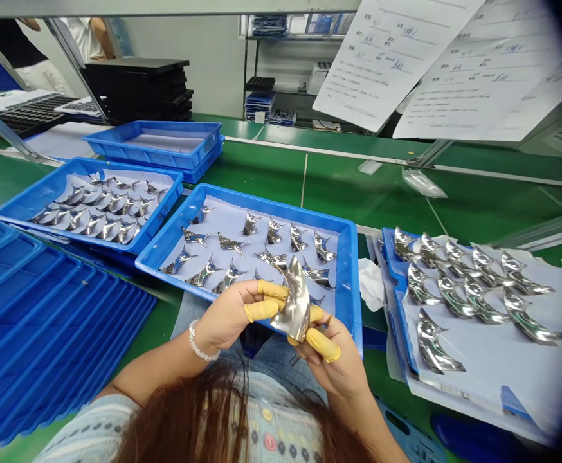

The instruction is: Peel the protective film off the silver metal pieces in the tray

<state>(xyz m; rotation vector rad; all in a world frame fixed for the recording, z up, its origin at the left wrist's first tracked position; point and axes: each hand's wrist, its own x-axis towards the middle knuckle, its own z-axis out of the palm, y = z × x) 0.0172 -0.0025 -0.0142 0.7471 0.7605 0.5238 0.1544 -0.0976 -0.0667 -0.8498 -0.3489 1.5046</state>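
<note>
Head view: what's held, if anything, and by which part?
Shiny curved silver metal piece, in both hands. Left hand pinches its upper left edge; right hand grips the lower end. Fingertips wear yellow finger cots.

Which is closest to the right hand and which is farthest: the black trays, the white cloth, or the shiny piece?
1. The shiny piece: held in the right hand itself.
2. The white cloth: just beyond, to the right.
3. The black trays: far back, on the left.
</note>
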